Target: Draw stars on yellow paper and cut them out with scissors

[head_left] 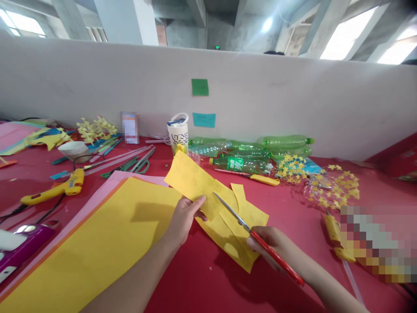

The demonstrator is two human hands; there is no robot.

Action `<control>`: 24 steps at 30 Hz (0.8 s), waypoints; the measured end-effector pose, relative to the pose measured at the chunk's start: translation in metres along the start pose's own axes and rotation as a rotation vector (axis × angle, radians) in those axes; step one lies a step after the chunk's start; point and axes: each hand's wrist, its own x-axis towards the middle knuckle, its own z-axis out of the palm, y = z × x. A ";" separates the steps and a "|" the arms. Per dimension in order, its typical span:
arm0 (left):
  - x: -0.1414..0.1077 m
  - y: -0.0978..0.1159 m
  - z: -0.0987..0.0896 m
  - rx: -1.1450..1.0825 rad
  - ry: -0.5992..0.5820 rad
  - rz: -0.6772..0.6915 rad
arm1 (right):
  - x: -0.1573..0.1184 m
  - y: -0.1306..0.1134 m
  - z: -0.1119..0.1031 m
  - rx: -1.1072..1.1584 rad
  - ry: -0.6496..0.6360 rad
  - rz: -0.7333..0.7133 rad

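My left hand (185, 217) pinches a strip of yellow paper (187, 174) between thumb and fingers, lifted over the table. Red-handled scissors (276, 256) are gripped in my right hand (270, 243), their blades pointing up and left across the strip. Whether the blades are parted I cannot tell. Several loose yellow paper pieces (234, 245) lie beneath and behind the scissors. To the left of my left hand is a stack of large sheets, with a yellow sheet (107, 234) on top and orange and pink edges showing.
Yellow glue guns (74, 182) (335, 230) lie at left and right. Green plastic bottles (247, 164), a white cup (178, 134) and a yellow cutter knife (265, 179) line the back. Yellow star decorations (339, 187) sit at right; a purple power strip (29, 248) is at left.
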 end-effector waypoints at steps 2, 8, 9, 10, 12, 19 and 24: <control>-0.001 0.001 0.000 0.017 -0.025 -0.008 | -0.001 0.002 0.000 -0.015 0.007 -0.036; -0.004 0.002 0.001 0.046 -0.123 -0.067 | -0.001 0.007 0.002 0.004 -0.009 -0.110; -0.005 0.002 0.000 0.043 -0.124 -0.065 | -0.002 0.006 0.002 0.011 -0.005 -0.103; -0.004 0.002 0.000 0.042 -0.124 -0.064 | -0.002 0.005 0.002 0.021 0.000 -0.092; -0.004 0.001 0.000 0.041 -0.124 -0.067 | -0.003 0.002 0.004 0.051 0.003 -0.056; -0.004 0.001 0.000 0.014 -0.120 -0.067 | -0.002 -0.006 0.004 0.135 -0.032 0.047; -0.004 0.002 -0.001 0.021 -0.143 -0.060 | -0.002 -0.012 0.000 0.118 -0.063 0.052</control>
